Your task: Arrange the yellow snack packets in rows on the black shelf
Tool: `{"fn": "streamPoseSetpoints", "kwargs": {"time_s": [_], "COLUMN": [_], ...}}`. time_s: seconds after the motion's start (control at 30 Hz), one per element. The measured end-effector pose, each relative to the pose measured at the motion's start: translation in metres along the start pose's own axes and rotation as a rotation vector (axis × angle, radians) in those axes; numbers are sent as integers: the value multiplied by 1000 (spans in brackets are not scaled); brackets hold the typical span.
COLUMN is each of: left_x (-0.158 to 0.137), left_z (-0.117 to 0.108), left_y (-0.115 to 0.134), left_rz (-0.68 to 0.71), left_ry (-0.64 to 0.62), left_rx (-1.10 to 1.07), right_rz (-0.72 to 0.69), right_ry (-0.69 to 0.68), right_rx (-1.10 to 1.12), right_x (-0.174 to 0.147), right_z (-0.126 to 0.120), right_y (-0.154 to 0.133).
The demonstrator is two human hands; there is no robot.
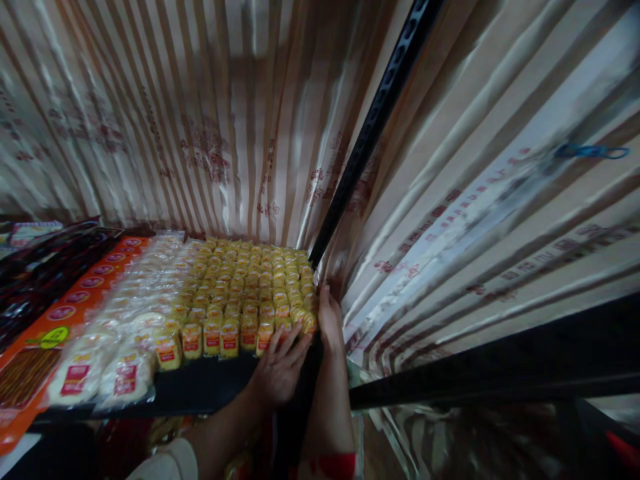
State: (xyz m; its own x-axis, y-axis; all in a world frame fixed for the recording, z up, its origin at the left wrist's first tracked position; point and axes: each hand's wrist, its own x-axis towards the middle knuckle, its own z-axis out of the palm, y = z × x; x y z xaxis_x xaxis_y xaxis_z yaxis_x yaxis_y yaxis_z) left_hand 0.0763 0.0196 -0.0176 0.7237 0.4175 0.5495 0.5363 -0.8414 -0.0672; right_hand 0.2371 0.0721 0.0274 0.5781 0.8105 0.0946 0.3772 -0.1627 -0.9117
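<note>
Rows of small yellow wrapped snack packets with red-orange labels stand packed together on a dark shelf. My left hand lies against the front packets at the right end, fingers stretched out and slightly spread. Along the right side of the same block, my right hand is held upright and flat, its fingers extended beside the outermost row. Neither hand is wrapped around a packet. Some packet fronts at that corner are hidden behind my left fingers.
Left of the yellow rows are white round packets in clear wrap, then an orange package strip and dark packages. A black perforated post rises at the corner. Printed striped sheeting hangs behind; a dark beam crosses right.
</note>
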Motion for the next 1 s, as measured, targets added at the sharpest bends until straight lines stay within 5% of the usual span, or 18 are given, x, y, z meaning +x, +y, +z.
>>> {"fn": "streamPoseSetpoints", "kwargs": {"time_s": [0.23, 0.6, 0.73, 0.87, 1.0], "left_x": [0, 2, 0, 0, 3], "left_z": [-4, -6, -4, -4, -8], "left_y": [0, 0, -1, -1, -1], "left_rz": [-15, -15, -16, -16, -23], "left_ry": [-9, -44, -49, -34, -35], "left_rx": [-27, -21, -57, -95, -134], "right_rz": [32, -15, -22, -26, -19], "right_ry": [134, 126, 33, -127, -134], "right_rx": [-16, -243, -338, -225, -118], "right_x": [-31, -52, -57, -60, -62], "right_z": [-4, -8, -14, -18, -15], "right_y": [13, 12, 2, -2, -1]}}
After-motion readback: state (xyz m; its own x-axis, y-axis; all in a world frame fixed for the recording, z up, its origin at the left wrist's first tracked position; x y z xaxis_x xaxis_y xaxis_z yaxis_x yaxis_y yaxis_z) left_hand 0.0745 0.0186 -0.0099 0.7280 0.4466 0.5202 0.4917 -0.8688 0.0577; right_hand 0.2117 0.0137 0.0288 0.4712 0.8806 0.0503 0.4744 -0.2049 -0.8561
